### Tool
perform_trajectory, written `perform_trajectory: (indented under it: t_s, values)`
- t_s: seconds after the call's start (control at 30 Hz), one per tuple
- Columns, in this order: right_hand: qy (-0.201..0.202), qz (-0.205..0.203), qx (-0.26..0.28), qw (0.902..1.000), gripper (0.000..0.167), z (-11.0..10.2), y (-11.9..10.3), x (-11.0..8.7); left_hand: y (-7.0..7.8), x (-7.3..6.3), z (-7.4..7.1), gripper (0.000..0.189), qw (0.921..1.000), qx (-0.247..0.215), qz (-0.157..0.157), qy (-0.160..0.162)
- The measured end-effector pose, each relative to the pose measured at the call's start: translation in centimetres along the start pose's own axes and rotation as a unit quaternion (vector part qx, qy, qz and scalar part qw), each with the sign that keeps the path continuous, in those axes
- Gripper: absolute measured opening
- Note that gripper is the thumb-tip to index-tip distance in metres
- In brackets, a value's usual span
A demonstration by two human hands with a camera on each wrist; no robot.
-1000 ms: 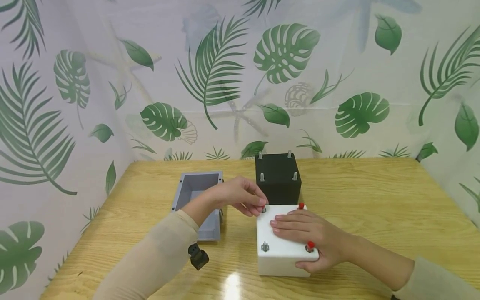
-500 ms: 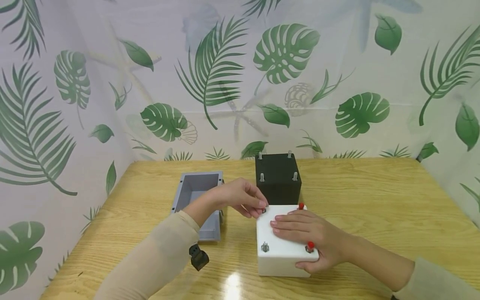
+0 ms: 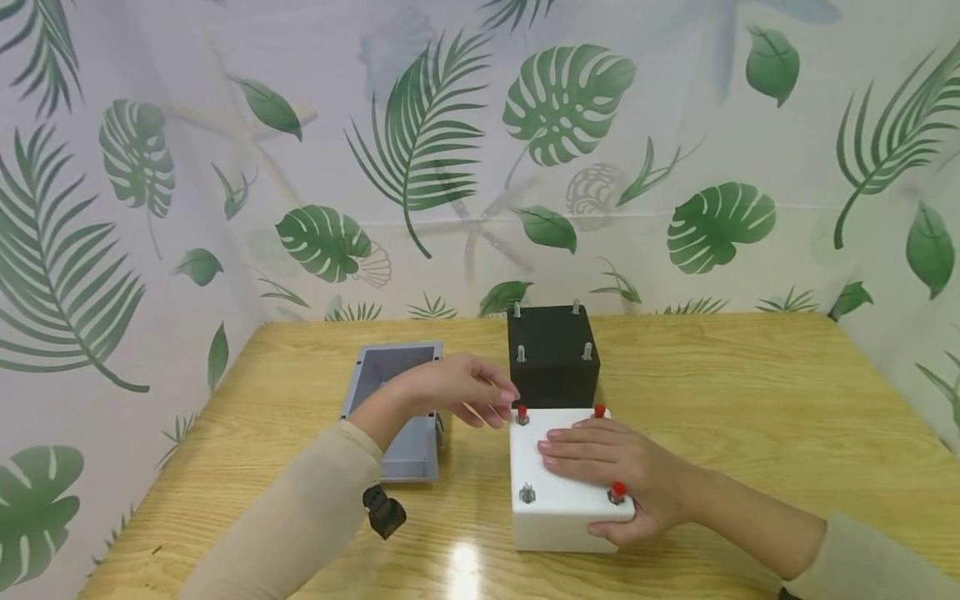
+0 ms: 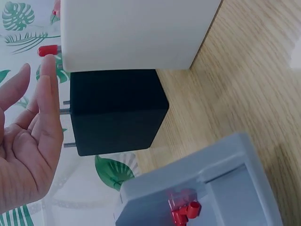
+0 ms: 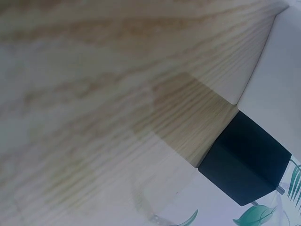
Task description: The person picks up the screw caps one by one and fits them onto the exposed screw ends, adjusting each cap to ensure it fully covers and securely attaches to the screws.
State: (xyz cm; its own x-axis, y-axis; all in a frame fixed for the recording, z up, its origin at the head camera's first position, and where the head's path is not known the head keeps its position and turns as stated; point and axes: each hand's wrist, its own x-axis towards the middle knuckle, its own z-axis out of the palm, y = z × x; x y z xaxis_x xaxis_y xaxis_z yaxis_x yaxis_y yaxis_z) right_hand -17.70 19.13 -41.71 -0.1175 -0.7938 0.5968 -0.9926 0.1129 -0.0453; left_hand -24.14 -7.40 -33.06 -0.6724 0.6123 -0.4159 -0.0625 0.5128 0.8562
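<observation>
Leafy cloth [image 3: 660,100] hangs behind a wooden table [image 3: 750,400]; take the white box [image 3: 555,529], nearest the person, as the clock's centre. Between nine and ten o'clock sits the bin [image 3: 408,468], its loose caps [image 4: 193,209] presumably put there for easy reach. At ten o'clock the left hand [image 3: 463,390] holds nothing, fingers loosely extended, tips just beside the far-left cap [image 3: 522,412]; I cannot tell whether they touch it. At eight o'clock a bare post [image 3: 527,493] stands upright on the box. Twelve o'clock has the black box [image 3: 555,375], perhaps set behind to leave working room. Further right, a far-right cap [image 3: 600,411] stands at one o'clock and a near-right cap [image 3: 618,490] at four. From three, the right hand [image 3: 645,471] lies between them, fingers straight across the top, thumb against the near side, pressing rather than gripping, probably to steady the white box.
</observation>
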Motion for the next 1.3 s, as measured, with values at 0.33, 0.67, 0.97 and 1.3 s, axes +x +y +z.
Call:
perform_trajectory:
  t_s: [0.33,0.67,0.97,1.3]
  values:
    - [0.005,-0.001,-0.007,1.0000,0.066,0.0,0.1,0.0,-0.4,-0.4,-1.6,0.027,0.9993,-0.017,-0.009,0.033]
    - [0.005,0.005,-0.003,1.0000,0.069,0.1,0.0,-0.2,-1.4,-1.0,-3.1,0.030,0.9968,-0.037,-0.022,0.067]
    - [0.001,0.017,0.000,0.9999,0.072,-0.1,-0.1,-0.3,-1.6,-1.3,-4.3,0.028,0.9926,-0.046,-0.031,0.108]
    - [0.003,0.013,0.004,0.9999,0.070,-0.1,-0.1,-0.1,-4.0,-1.6,-6.6,0.030,0.9866,-0.050,-0.049,0.148]
